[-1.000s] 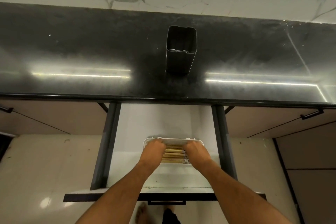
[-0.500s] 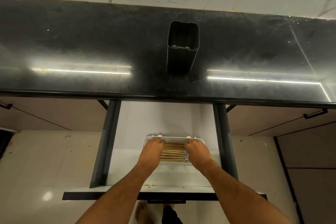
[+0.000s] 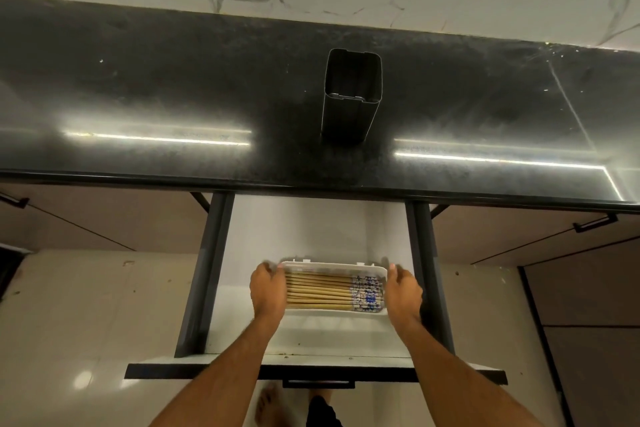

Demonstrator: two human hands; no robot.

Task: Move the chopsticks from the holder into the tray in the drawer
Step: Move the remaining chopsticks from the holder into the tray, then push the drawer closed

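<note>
Several wooden chopsticks (image 3: 322,291) with blue-patterned ends lie side by side in a white tray (image 3: 332,266) inside the open drawer (image 3: 311,229). My left hand (image 3: 268,291) is at the tray's left end and my right hand (image 3: 403,293) at its right end, fingers curled around the rim. Both hands look slightly blurred. A dark rectangular holder (image 3: 351,97) stands upright on the black countertop (image 3: 156,87), and no chopsticks show inside it.
Dark side rails (image 3: 207,274) bound the drawer on both sides, and its front panel with a handle (image 3: 318,384) is nearest me. Closed cabinet doors flank it. A marble wall rises behind the counter. My feet show on the tiled floor below.
My hands moved apart from over the chopsticks to the tray's two ends, uncovering the chopsticks. The camera view shifted slightly.
</note>
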